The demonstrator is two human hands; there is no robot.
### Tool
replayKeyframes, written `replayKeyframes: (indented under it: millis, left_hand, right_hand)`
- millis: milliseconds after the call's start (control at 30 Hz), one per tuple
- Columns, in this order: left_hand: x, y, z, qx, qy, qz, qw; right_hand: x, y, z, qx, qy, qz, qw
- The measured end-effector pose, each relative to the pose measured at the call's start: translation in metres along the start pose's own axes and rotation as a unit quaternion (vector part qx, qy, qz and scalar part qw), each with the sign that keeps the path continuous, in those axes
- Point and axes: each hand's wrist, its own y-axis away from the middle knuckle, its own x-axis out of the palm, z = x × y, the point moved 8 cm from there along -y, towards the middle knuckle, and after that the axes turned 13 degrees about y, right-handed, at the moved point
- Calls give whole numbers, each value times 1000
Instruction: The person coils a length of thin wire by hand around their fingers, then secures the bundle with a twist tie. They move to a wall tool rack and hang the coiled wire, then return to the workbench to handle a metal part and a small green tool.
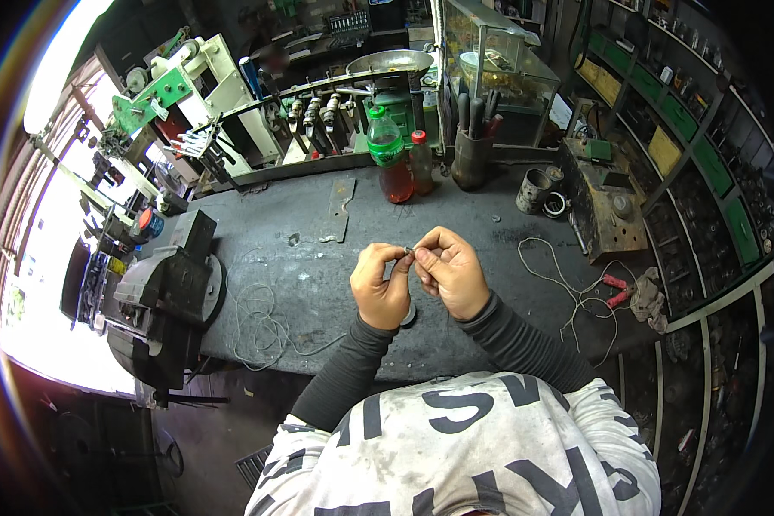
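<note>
Over the middle of the dark workbench [318,275], my left hand [381,286] and my right hand [452,273] meet at the fingertips. Both are closed in a pinch on a tiny dark piece [409,250], too small to name and mostly covered by the fingers. Beside my left wrist a small round metal thing [409,315] lies on the bench, partly hidden by the hand. A thin loose wire [262,331] curls over the bench to the left and runs toward my left forearm.
A bench vise [165,288] stands at the left edge. At the back are a flat metal strip [339,211], a green-capped bottle [387,159], a smaller red-capped bottle [420,163] and a tool holder [470,159]. Rightward lie wire [568,292], red-handled pliers [617,292] and a rag [649,301].
</note>
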Motion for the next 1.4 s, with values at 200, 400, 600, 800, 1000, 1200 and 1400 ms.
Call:
replayKeyframes:
  millis: [200,400,600,800,1000,1200,1400]
  left_hand:
    - [13,34,41,-464,402,26,789]
    - [-12,28,60,-579,313,297,692]
    - [0,-18,8,-111,-107,460,874]
    - [-51,-14,46,-109,-158,466,864]
    - [-144,-33,69,-265,-114,396,872]
    - [-107,-61,45,-299,-147,451,828]
    - [-91,-78,31,-320,5,440,839]
  right_hand:
    - [2,14,61,-385,521,-75,758]
    - [12,27,55,-439,600,36,668]
    - [-13,4,20,-229,526,85,815]
    - [-51,-5,22,-75,578,220,782]
    - [-164,-8,128,-43,627,109,770]
    - [-219,-15,245,-81,672,12,736]
    - [-285,-5,357,-194,659,-126,716]
